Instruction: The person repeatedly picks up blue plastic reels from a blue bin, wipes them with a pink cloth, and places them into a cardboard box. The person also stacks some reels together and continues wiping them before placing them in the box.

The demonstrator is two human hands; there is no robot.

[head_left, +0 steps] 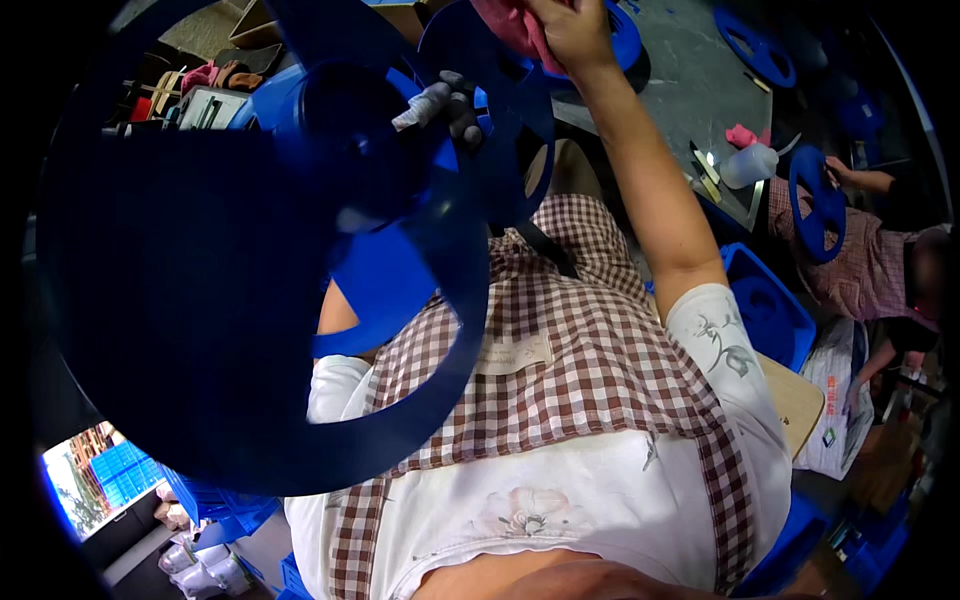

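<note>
A large dark-blue plastic wheel-shaped part (425, 405), with a round hub and broad openings, fills the left of the head view, close up. My left hand (445, 107), in a grey glove, has its fingers curled over the blue plastic near the hub. The rest of that hand and most of the forearm are behind the part. Another blue wheel-shaped piece (535, 130) shows just beyond those fingers. At the top, my bare right hand (575, 35) is closed on a pink cloth (515, 25), over the far side of the blue pieces.
A grey worktable (675, 90) holds a blue wheel (755, 48), knives (706, 172) and a translucent bottle (748, 166). To the right, a co-worker (850, 250) holds another blue wheel (818, 205). A blue crate (770, 310) stands by my right elbow; a tool tray (212, 107) lies far left.
</note>
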